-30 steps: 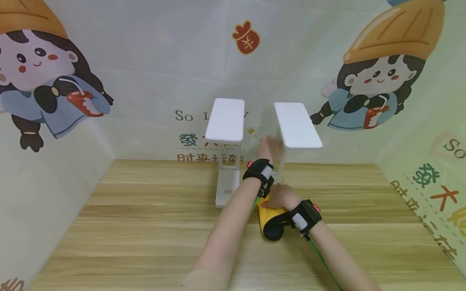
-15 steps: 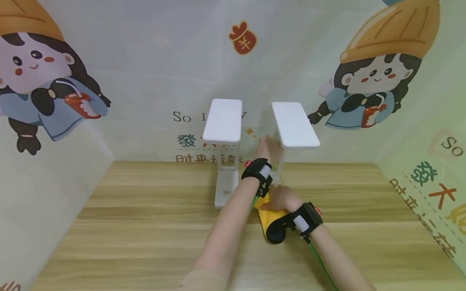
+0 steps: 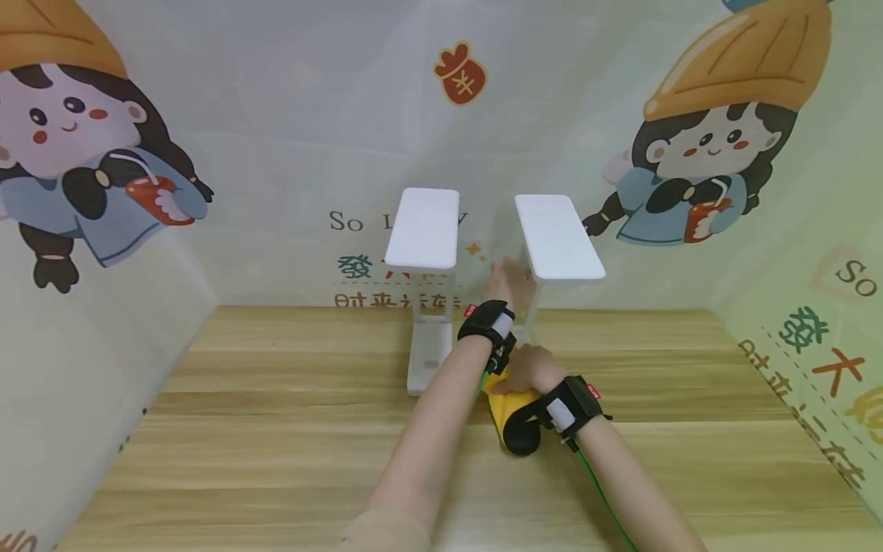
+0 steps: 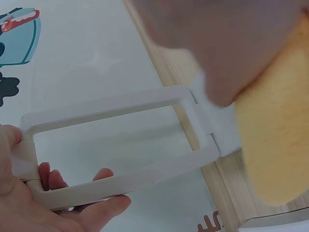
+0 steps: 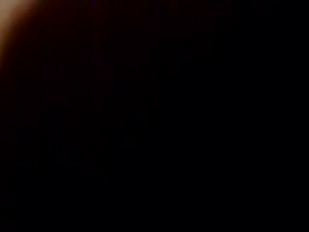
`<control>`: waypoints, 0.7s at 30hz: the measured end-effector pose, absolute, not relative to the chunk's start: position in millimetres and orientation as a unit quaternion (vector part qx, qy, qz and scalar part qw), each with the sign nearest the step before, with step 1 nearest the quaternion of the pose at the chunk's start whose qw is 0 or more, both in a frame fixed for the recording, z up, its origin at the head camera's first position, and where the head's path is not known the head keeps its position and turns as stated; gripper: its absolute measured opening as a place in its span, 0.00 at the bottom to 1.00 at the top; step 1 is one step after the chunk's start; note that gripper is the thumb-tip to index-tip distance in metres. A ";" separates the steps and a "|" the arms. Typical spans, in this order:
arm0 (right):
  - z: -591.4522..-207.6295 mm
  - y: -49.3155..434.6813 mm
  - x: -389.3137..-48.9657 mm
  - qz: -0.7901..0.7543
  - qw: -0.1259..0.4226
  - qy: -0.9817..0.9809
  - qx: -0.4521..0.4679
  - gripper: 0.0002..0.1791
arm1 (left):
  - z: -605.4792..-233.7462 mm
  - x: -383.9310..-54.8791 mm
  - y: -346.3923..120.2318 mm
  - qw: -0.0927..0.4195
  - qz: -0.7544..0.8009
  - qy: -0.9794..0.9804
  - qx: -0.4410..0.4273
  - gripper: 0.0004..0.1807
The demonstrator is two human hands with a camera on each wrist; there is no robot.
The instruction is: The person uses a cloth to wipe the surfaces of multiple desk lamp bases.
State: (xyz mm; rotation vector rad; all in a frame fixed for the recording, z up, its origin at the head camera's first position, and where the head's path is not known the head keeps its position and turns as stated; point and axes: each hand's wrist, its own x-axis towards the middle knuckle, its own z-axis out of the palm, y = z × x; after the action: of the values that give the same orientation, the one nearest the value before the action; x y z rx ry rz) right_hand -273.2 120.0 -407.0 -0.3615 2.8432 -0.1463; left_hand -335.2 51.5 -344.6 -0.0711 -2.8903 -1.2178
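Two white folding phone stands are on the wooden tabletop; the right phone stand (image 3: 559, 236) has its top plate raised. My left hand (image 3: 509, 282) reaches behind that plate. The left wrist view shows its fingers and thumb gripping the upper end of the stand's open frame (image 4: 111, 104). Lower down, my right hand (image 3: 533, 368) holds a yellow cloth (image 3: 507, 410) with a black rounded end, over the stand's base. The cloth covers most of the base, and some of the right fingers are hidden. Almost all of the right wrist view is dark.
The left phone stand (image 3: 422, 230) stands untouched, close to my left forearm. Printed cloth walls (image 3: 276, 153) with cartoon figures enclose the back and sides of the tabletop (image 3: 276, 429). A green cable (image 3: 600, 491) runs from the right wrist band.
My right hand and the yellow cloth have shifted slightly back toward the stand over the last half second. The left hand keeps its hold, nearly still.
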 end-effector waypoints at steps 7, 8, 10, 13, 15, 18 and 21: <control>-419.2 124.3 -281.1 -0.079 0.030 0.984 -0.158 0.24 | -345.4 -339.7 48.8 0.010 -0.399 -0.917 -0.019 0.27; -417.9 124.2 -279.2 -0.067 0.055 0.983 -0.163 0.29 | -345.6 -339.3 49.0 0.010 -0.398 -0.917 -0.017 0.27; -414.1 123.6 -275.5 -0.051 0.105 0.979 -0.167 0.36 | -346.0 -338.4 49.8 0.007 -0.399 -0.917 -0.016 0.27; -410.2 123.7 -274.5 -0.049 0.130 0.977 -0.160 0.37 | -345.6 -336.6 51.3 0.010 -0.394 -0.919 -0.017 0.26; -412.8 124.6 -277.5 -0.065 0.071 0.983 -0.159 0.28 | -344.5 -335.8 51.1 0.015 -0.388 -0.921 -0.019 0.26; -422.5 127.7 -281.6 -0.064 -0.040 0.981 -0.177 0.19 | -343.6 -334.5 50.9 0.021 -0.386 -0.922 -0.022 0.26; -424.8 128.2 -279.0 -0.044 -0.040 0.980 -0.188 0.20 | -343.8 -334.0 50.8 0.022 -0.390 -0.920 -0.021 0.26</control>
State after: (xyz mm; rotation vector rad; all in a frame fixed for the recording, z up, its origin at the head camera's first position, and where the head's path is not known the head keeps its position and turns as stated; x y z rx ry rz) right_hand -279.0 128.2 -424.8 -0.6058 3.1619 -0.1424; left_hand -334.0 50.8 -343.8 -0.0653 -2.8501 -1.2096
